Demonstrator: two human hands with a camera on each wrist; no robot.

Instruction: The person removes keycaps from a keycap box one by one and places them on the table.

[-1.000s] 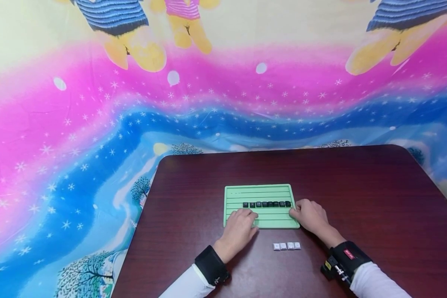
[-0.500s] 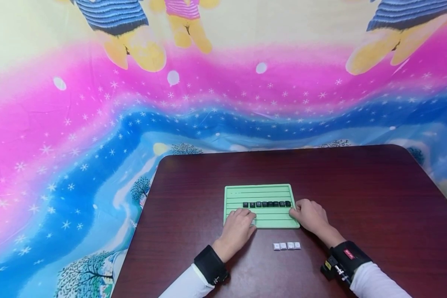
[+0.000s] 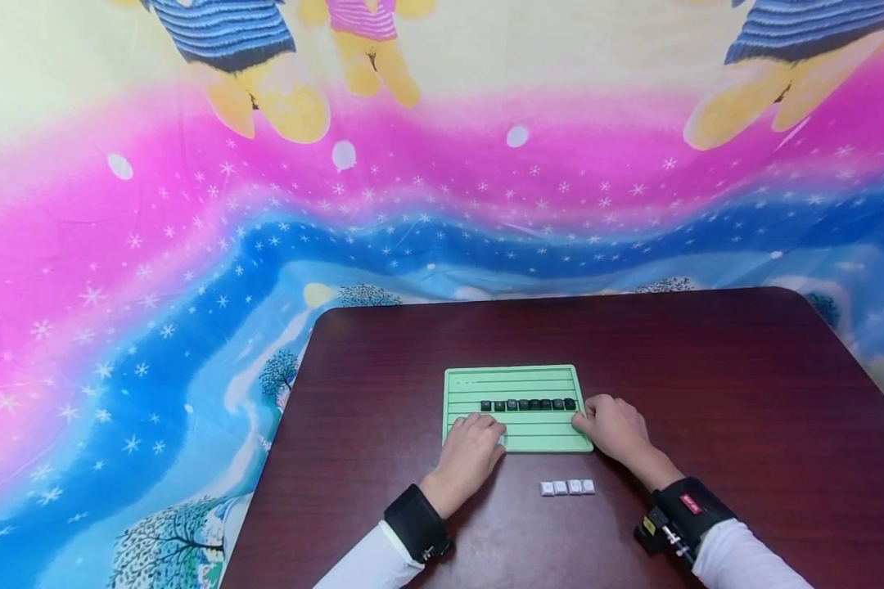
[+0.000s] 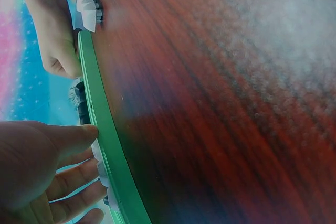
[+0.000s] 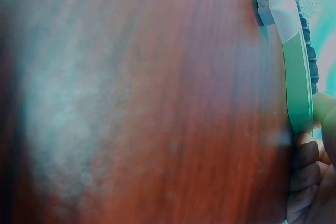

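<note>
A light green ridged tray [image 3: 538, 442] lies on the table. Across it runs a row of black keycaps [image 3: 534, 405]. My left hand [image 3: 471, 454] reaches over the tray's near left part and hides it. In the left wrist view, its thumb and curved fingers [image 4: 79, 177] pinch white keycaps [image 4: 102, 174] on the tray; a sliver of white shows past the hand in the head view. My right hand [image 3: 615, 429] grips the tray's right edge, thumb on top and the other fingers curled at the side, as the right wrist view shows.
Several white keycaps [image 3: 567, 487] stand in a short row on the dark red wooden table [image 3: 383, 352], just in front of the tray. A printed cloth [image 3: 442, 180] hangs behind the table. Black camera bands [image 3: 416, 523] wrap both wrists.
My left hand has shifted slightly to the left over the tray, and a bit of a white keycap now shows beside it. My right hand and the tray have stayed put.
</note>
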